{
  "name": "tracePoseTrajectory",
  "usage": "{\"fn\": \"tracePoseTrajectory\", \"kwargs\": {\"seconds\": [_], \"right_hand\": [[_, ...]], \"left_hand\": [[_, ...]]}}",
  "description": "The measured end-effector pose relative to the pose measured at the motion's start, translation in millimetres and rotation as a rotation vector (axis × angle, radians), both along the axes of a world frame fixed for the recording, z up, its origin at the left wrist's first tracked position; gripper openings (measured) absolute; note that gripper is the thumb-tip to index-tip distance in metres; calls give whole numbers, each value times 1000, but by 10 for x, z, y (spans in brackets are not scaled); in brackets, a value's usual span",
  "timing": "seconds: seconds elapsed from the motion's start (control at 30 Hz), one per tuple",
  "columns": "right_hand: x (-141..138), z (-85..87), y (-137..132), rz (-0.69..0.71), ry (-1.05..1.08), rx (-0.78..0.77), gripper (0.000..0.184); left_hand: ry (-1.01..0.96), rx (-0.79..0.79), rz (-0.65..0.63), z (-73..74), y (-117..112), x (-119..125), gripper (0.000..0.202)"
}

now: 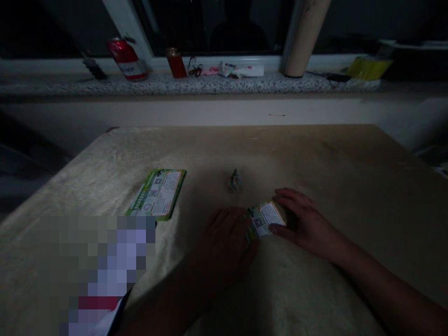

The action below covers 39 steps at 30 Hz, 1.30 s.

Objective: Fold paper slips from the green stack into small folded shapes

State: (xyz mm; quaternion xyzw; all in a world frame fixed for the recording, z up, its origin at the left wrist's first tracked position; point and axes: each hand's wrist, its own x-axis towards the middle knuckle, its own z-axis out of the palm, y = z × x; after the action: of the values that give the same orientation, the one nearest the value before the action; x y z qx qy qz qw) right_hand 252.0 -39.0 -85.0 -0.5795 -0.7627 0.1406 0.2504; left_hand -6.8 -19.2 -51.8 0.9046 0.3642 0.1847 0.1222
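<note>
A small green and white printed paper (265, 219) lies on the beige table (315, 158), partly folded. My left hand (224, 245) rests flat on its left part, fingers stretched. My right hand (304, 221) holds its right edge between thumb and fingers. A small folded paper piece (235, 180) stands just behind them. A larger green printed leaflet (159, 193) lies flat to the left, away from both hands.
A blurred-out patch (105, 270) covers the table's near left. On the speckled window sill (210, 84) behind stand a red can (126, 59), a small red lighter (176, 62), scraps, a cardboard tube (304, 37) and yellow packaging (369, 67). The room is dim.
</note>
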Motion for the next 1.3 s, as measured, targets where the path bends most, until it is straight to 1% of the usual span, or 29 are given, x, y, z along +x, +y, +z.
{"fn": "tracePoseTrajectory", "kwargs": {"seconds": [0.07, 0.1, 0.13, 0.23, 0.43, 0.6, 0.77, 0.93, 1.07, 1.13, 1.2, 1.3], "right_hand": [[4, -15, -4, -11, -32, 4, 57], [3, -17, -7, -14, -40, 4, 57], [0, -15, -10, -16, -41, 5, 57], [-6, 6, -15, -8, -12, -6, 51], [-26, 31, -3, -31, 65, -18, 40], [-38, 32, -4, -30, 71, -18, 39], [-65, 66, -4, 1, 104, -54, 35], [-83, 82, -9, -9, 119, -41, 40], [-58, 56, -31, 52, 114, -44, 51], [-45, 41, -34, 82, 116, -38, 52], [-45, 45, -26, 105, 133, -25, 42], [-72, 103, 0, 141, 211, 17, 14]], "left_hand": [[50, -4, 56, -54, -7, 37, 50], [80, -20, 60, -76, -6, 53, 57], [96, -36, 43, -95, -3, 66, 59], [95, -68, 10, -124, 18, 82, 54], [8, -57, 1, -145, 30, 51, 46], [-5, -51, -15, -156, 33, 34, 45], [21, -33, -32, -130, 41, 39, 43], [36, -3, -43, -129, 45, 27, 39], [18, 13, -65, -126, 64, 13, 29], [5, 17, -77, -118, 73, 12, 26], [-17, 28, -90, -112, 82, 14, 23], [-58, 17, -101, -107, 90, 13, 22]]}}
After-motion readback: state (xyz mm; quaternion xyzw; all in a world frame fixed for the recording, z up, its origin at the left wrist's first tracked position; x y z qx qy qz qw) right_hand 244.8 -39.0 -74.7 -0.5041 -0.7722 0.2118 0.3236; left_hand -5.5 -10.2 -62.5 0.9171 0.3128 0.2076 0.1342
